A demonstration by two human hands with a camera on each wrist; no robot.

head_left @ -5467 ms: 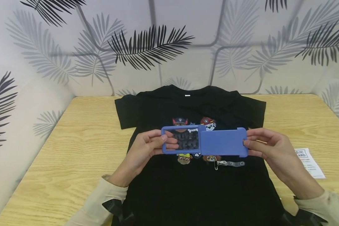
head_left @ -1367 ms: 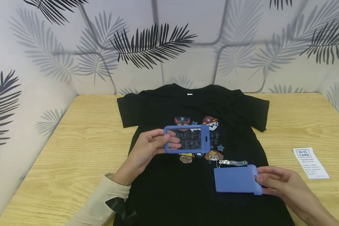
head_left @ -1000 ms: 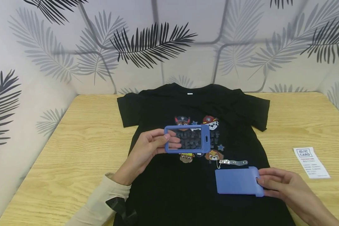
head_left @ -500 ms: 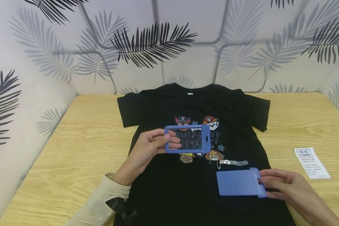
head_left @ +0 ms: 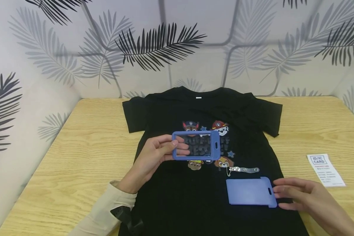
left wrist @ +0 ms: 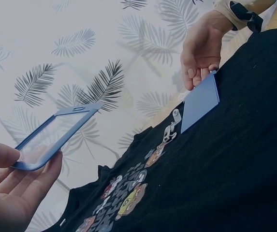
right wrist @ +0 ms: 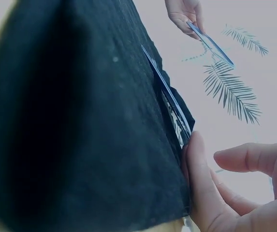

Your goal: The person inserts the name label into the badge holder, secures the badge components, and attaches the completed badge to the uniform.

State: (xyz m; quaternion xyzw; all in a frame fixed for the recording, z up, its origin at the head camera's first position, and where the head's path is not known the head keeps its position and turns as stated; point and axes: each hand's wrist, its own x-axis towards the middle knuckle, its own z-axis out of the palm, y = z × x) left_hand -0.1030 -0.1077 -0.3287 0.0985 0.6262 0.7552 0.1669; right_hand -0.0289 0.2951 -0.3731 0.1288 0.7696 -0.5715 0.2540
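My left hand pinches the left end of a blue badge holder frame, thumb in front and fingers showing through its clear window. The frame is held above the printed front of a black T-shirt. The holder's plain blue back panel, with a slot at its right end, lies on the shirt at the lower right. Right at that end is my right hand. In the right wrist view, its thumb stands apart from the fingers, which touch the panel's end.
A clear badge strap clip with metal snaps lies on the shirt just beyond the panel. To the right, a white paper insert marked ID/IC CARD lies on the wooden table. A leaf-patterned wall covering rises behind the table.
The back panel has come apart from the frame and moved down and right onto the shirt. My right fingers have loosened from its end; my left hand still holds the frame.
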